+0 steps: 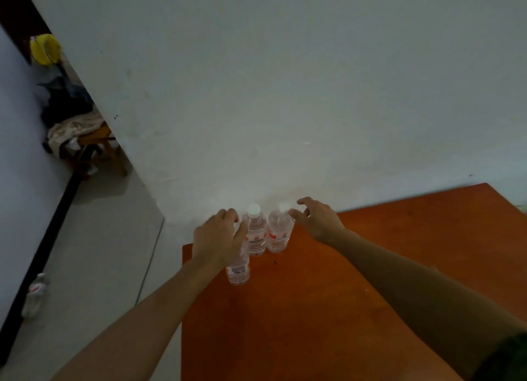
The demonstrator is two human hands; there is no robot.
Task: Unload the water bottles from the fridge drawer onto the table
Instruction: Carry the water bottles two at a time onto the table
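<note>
Three clear water bottles with red-and-white labels stand upright at the far left corner of the orange wooden table point(328, 309). The nearest bottle point(239, 269) is partly covered by my left hand point(218, 239), which hovers over its top with relaxed, spread fingers; whether it touches the cap is hidden. The middle bottle point(256, 232) and the right bottle point(279, 232) stand side by side near the wall. My right hand point(318, 219) is just right of the right bottle, fingers loosely curved, holding nothing. The fridge drawer is out of view.
A white wall rises right behind the table. A pale tiled floor lies to the left, with another bottle point(35, 293) on it beside a dark skirting. A wooden stool point(94, 144) piled with cloth stands in the far doorway.
</note>
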